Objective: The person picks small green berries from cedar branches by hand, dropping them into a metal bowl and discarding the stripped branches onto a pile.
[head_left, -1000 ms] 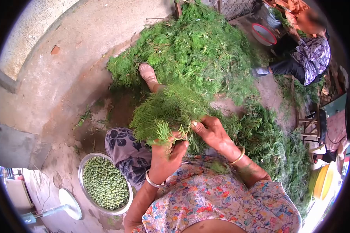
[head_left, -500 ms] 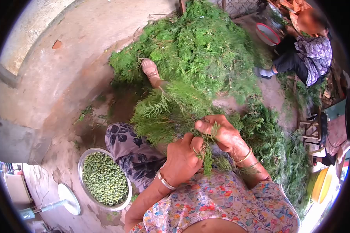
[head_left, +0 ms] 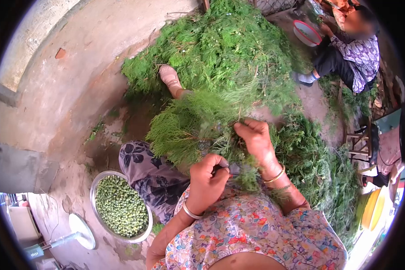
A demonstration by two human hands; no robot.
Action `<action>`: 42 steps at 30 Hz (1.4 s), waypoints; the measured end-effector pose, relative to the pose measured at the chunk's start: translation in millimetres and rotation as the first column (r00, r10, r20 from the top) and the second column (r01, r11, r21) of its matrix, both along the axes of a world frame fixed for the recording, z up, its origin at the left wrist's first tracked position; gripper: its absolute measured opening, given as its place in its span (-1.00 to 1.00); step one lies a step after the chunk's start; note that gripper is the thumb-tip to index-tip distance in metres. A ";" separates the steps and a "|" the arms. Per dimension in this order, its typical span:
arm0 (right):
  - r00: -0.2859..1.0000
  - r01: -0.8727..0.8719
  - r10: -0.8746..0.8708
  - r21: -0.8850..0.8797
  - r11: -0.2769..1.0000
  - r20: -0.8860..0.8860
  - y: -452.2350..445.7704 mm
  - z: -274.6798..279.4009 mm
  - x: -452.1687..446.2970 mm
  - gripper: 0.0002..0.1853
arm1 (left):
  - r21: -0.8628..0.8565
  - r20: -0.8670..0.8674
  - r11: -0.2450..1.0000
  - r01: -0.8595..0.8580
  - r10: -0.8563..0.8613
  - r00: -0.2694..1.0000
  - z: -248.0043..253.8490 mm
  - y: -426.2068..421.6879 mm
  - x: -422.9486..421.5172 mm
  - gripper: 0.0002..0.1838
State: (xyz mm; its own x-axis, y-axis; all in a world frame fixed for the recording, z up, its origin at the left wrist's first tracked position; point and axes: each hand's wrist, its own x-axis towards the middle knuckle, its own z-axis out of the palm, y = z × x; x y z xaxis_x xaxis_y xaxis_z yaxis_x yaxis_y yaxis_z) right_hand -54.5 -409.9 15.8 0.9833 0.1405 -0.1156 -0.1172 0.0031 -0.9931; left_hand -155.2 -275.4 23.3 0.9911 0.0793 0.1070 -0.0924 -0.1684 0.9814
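Pinching feathery green evergreen foliage [head_left: 177, 130] between thumb and fingers of the right hand [head_left: 256, 139], apparently to steady it close in. Curling the left hand [head_left: 208, 182] nearby; too hidden to tell whether grasping anything. Having a round silvery bowl [head_left: 93, 198] of small green pods [head_left: 121, 207] beside the patterned mauve left trouser leg [head_left: 139, 164], seemingly for easy reach.

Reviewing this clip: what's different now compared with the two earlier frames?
The hands, close together half a second ago, have separated: the right hand has moved forward, away from the left hand. Whether either let go of a conifer sprig is unclear. The co-worker's hand now reaches toward the red-rimmed basin. The bowl of green cones and large conifer pile stayed put.
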 end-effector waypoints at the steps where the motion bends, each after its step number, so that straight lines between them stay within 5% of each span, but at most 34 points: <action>1: 0.999 -0.039 0.039 -0.006 0.999 -0.029 -5.4 2.5 3.0 -0.72 | -0.237 -0.161 0.971 0.018 -0.057 0.985 4.0 1.8 -1.4 -0.88; 2: 0.996 -0.076 0.075 -0.011 0.997 -0.058 -9.7 3.8 4.5 -0.76 | -0.236 -0.166 0.972 0.013 -0.053 0.985 8.1 3.9 -2.1 -0.88; 5: 0.995 -0.055 0.059 0.056 0.997 -0.082 -10.5 -0.2 4.0 -0.79 | -0.715 -0.285 0.690 -0.111 -0.143 0.948 10.9 13.3 -6.1 -0.84; 8: 0.990 -0.019 0.043 0.174 0.985 -0.137 -6.3 -6.0 3.4 -0.79 | -0.782 -0.180 0.608 -0.134 -0.014 0.984 -1.7 20.4 -5.0 -0.84; 10: 0.963 0.002 0.067 0.256 0.967 -0.261 2.2 20.4 -5.1 -0.79 | -0.676 -0.225 0.714 -0.179 0.031 0.974 0.1 23.4 -5.1 -0.84; 11: 0.958 -0.005 0.080 0.261 0.965 -0.276 4.2 20.5 -6.4 -0.79 | -0.348 -0.094 0.925 -0.153 0.128 0.987 -0.5 23.0 -3.9 -0.84; 12: 0.952 -0.011 0.091 0.265 0.964 -0.291 6.0 19.6 -7.9 -0.78 | 0.040 0.062 0.986 -0.165 0.162 0.985 -2.0 21.8 -4.0 -0.83; 17: 0.965 -0.127 0.174 0.229 0.965 -0.199 7.1 -10.5 -10.0 -0.77 | 0.060 0.130 0.982 -0.179 0.170 0.977 -12.4 18.0 5.2 -0.79; 23: 0.956 -0.105 0.152 0.195 0.975 -0.249 12.6 -11.0 -11.8 -0.72 | -0.159 -0.171 0.975 -0.154 0.127 0.977 -17.9 25.4 2.5 -0.65; 26: 0.928 -0.063 0.158 0.277 0.959 -0.336 9.8 -17.0 -8.3 -0.90 | -0.327 -0.333 0.921 -0.212 0.098 0.938 -7.3 25.1 -0.7 -0.66; 27: 0.954 -0.120 0.179 -0.242 0.963 0.239 2.3 -30.7 -1.7 -0.89 | -0.428 -0.403 0.865 -0.264 0.078 0.912 -3.2 25.1 -1.7 -0.68; 28: 0.632 0.145 0.427 -0.640 0.755 0.647 -3.7 -38.5 3.8 -0.87 | -0.429 -0.405 0.864 -0.264 0.077 0.911 -4.0 27.1 -3.5 -0.68; 30: 0.815 0.026 0.267 -0.493 0.870 0.514 -6.8 -27.5 6.1 -0.87 | -0.622 -0.425 0.687 -0.376 0.106 0.899 -8.3 36.5 -8.7 -0.74; 32: 0.984 -0.025 0.047 -0.126 0.992 0.171 -6.8 -31.2 9.8 -0.82 | -0.769 -0.332 0.575 -0.280 0.015 0.943 -11.5 42.6 -11.3 -0.84; 33: 0.984 -0.026 0.047 -0.128 0.991 0.170 -5.1 -28.4 9.0 -0.82 | -0.746 -0.281 0.637 -0.195 -0.035 0.959 -2.7 41.1 -10.7 -0.89; 35: 0.962 0.029 0.035 0.229 0.973 -0.269 3.2 -12.1 5.5 -0.81 | -0.774 -0.178 0.632 -0.029 -0.174 0.969 1.0 38.2 -9.9 -0.89; 39: 0.927 -0.012 0.073 0.165 0.986 -0.369 9.2 13.0 -12.4 -0.87 | -0.514 -0.318 0.855 -0.069 -0.115 0.941 -8.6 27.4 -5.8 -0.80; 40: 0.998 -0.058 0.059 -0.066 0.996 0.011 5.1 -9.5 -18.4 -0.86 | -0.515 -0.319 0.854 -0.073 -0.113 0.941 -11.2 22.6 -4.0 -0.80; 41: 0.915 -0.010 0.127 -0.292 0.956 0.383 1.8 -21.9 -22.5 -0.81 | -0.501 -0.359 0.847 -0.177 -0.017 0.933 -13.4 18.6 -1.5 -0.80; 42: 0.915 -0.013 0.130 -0.293 0.956 0.382 -0.3 -21.6 -24.6 -0.81 | -0.482 -0.397 0.830 -0.279 0.076 0.915 -16.3 16.4 0.7 -0.81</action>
